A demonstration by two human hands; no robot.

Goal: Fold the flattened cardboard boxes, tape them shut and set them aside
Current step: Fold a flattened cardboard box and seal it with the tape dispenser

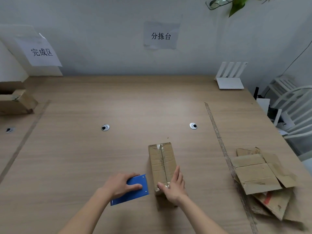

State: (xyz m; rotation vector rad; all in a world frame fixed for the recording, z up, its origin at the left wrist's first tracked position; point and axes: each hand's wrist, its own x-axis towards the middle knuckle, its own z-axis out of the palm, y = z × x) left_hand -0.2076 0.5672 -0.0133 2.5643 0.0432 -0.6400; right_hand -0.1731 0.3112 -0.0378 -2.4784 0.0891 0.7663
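Note:
A small folded cardboard box (162,163) lies lengthwise on the wooden table (84,157), with clear tape along its top seam. My right hand (174,184) rests on the box's near end, thumb pressing the tape at the near edge and fingers lying along its right side. My left hand (120,184) grips a blue tape dispenser (135,193) on the table just left of the box. A pile of flattened cardboard boxes (261,179) lies at the right.
A finished box (15,102) sits at the far left under a paper sign (41,51). Two cable grommets (105,127) are set in the tabletop. A white router (230,80) stands at the back right. White chairs (290,105) are beyond the right edge.

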